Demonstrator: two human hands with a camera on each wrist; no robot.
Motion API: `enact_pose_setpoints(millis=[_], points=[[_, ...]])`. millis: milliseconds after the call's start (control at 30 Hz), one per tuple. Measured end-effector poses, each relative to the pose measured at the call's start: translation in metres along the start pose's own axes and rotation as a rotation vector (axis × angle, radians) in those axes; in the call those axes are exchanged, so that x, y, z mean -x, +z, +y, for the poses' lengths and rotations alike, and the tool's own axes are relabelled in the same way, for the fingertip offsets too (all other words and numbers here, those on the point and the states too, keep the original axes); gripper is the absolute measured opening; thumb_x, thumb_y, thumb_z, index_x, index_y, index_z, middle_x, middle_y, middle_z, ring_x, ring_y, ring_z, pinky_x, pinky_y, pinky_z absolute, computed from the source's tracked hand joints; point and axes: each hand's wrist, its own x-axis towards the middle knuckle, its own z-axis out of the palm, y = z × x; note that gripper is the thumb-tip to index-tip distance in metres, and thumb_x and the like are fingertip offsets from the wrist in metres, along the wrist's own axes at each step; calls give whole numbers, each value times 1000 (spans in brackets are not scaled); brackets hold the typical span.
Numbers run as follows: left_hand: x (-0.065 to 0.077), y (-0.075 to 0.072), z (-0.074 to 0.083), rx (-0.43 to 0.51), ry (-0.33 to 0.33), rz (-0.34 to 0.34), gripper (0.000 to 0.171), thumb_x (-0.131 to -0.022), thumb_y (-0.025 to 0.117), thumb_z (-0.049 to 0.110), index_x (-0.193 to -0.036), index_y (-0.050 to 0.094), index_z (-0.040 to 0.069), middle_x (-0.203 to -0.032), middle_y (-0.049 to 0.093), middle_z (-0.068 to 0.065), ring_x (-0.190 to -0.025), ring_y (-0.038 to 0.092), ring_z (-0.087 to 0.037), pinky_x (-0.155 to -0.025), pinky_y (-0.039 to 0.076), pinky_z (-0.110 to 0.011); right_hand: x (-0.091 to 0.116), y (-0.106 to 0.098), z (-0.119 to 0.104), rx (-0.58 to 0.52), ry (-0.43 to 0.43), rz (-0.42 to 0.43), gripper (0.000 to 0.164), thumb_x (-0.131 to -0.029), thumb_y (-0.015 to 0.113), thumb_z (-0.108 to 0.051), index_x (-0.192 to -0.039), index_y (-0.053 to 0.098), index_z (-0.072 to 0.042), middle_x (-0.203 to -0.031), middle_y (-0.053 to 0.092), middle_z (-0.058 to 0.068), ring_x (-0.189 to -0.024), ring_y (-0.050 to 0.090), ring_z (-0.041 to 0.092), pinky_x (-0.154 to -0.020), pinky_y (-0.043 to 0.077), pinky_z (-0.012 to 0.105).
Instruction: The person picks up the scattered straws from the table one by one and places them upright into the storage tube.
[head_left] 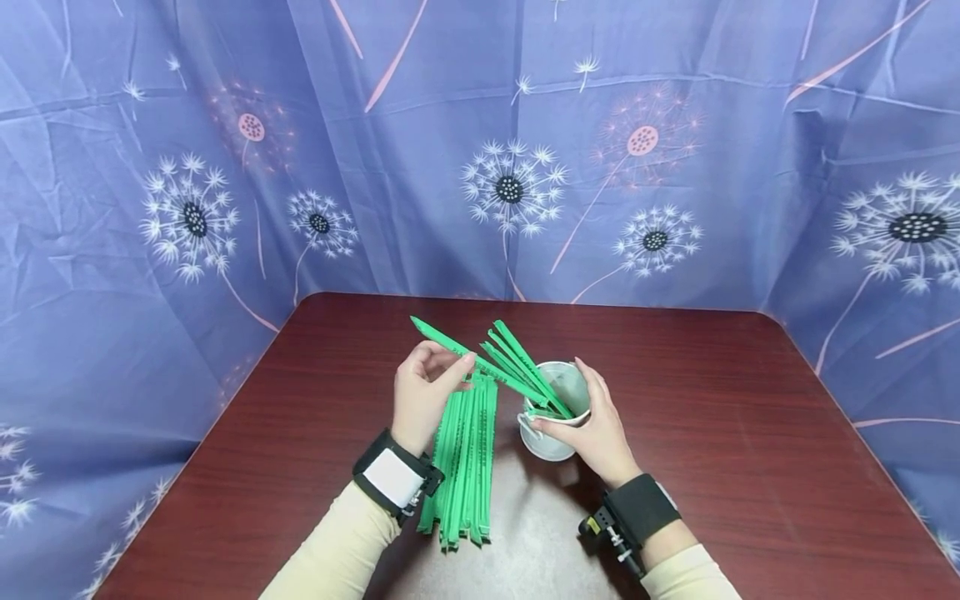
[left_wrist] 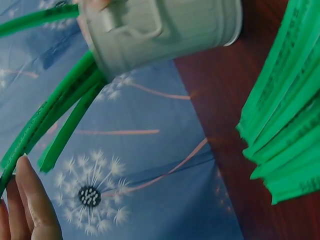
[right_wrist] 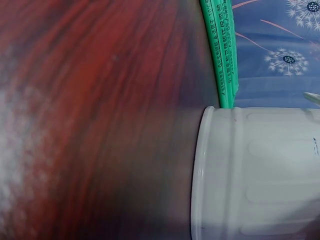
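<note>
My left hand [head_left: 422,398] pinches a long, thin green wrapped stick packet [head_left: 442,337] between thumb and fingers. The packet slants down to the right, its lower end at the mouth of a small white bucket [head_left: 550,446]. Several similar green packets [head_left: 517,354] stand in the bucket, leaning left over its rim. With thumb and fingers spread around the rim, my right hand [head_left: 603,433] holds the bucket. Dark print shows on the packets [right_wrist: 222,50] in the right wrist view. A wire handle [left_wrist: 157,22] hangs on the bucket's side in the left wrist view.
A pile of green packets [head_left: 465,467] lies on the dark red wooden table [head_left: 750,433], left of the bucket and partly behind my left hand and wrist. A blue curtain [head_left: 420,208] with dandelion prints hangs around the table's back and sides.
</note>
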Motion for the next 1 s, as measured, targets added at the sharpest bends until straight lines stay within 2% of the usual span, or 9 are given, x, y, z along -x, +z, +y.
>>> enact_pose_setpoints(millis=[133, 233, 300, 500, 600, 700, 800, 1000], points=[[2, 11, -8, -142, 11, -5, 18, -85, 77, 10, -88, 62, 1, -84, 74, -15, -64, 71, -15, -63, 62, -35, 0, -1, 0, 9, -5, 3, 108, -70, 90, -34, -156, 27, -21, -157, 32, 8, -131, 44, 32, -104, 40, 55], [2, 19, -14, -237, 13, -25, 17, -85, 78, 15, -89, 64, 4, -85, 74, -14, -62, 71, -27, -61, 61, -35, -1, -1, 0, 13, -15, 1, 108, -70, 90, -34, -156, 27, -19, -157, 32, 9, -130, 45, 32, -104, 40, 55], [3, 24, -18, -293, 11, -47, 16, -86, 77, 16, -90, 65, 7, -86, 75, -12, -64, 71, -30, -60, 60, -34, -1, -1, 0, 12, -24, 2, 108, -70, 90, -33, -156, 27, -18, -157, 32, 10, -130, 45, 32, -103, 41, 54], [1, 35, -29, -432, 47, -112, 15, -86, 77, 19, -91, 66, 9, -85, 75, -7, -74, 72, -23, -55, 58, -24, 0, 0, 0, 6, -39, 9, 107, -70, 91, -30, -155, 28, -15, -155, 34, 11, -129, 46, 32, -103, 41, 54], [1, 38, -35, -477, 71, -130, 15, -86, 77, 20, -89, 66, 10, -83, 75, -7, -72, 72, -22, -52, 56, -22, 0, 1, 0, 3, -37, 6, 107, -70, 90, -30, -156, 28, -15, -155, 34, 11, -130, 45, 32, -104, 41, 55], [2, 39, -41, -519, 88, -143, 16, -86, 76, 22, -87, 65, 12, -82, 75, -4, -67, 70, -15, -51, 54, -21, 0, 0, -1, 4, -27, 1, 107, -71, 90, -31, -156, 27, -16, -156, 33, 10, -130, 45, 32, -103, 41, 55], [2, 40, -45, -570, 84, -157, 16, -87, 76, 25, -87, 66, 13, -82, 75, -2, -69, 69, -11, -54, 52, -20, 0, 0, -2, 6, -13, -2, 107, -70, 90, -32, -156, 27, -17, -157, 32, 10, -130, 45, 32, -103, 41, 55], [5, 41, -44, -661, 70, -199, 16, -87, 75, 28, -87, 69, 14, -81, 74, 0, -77, 69, -15, -60, 49, -19, 0, -1, -1, 6, -6, -9, 107, -71, 89, -34, -157, 26, -20, -158, 31, 9, -132, 44, 32, -104, 40, 56]])
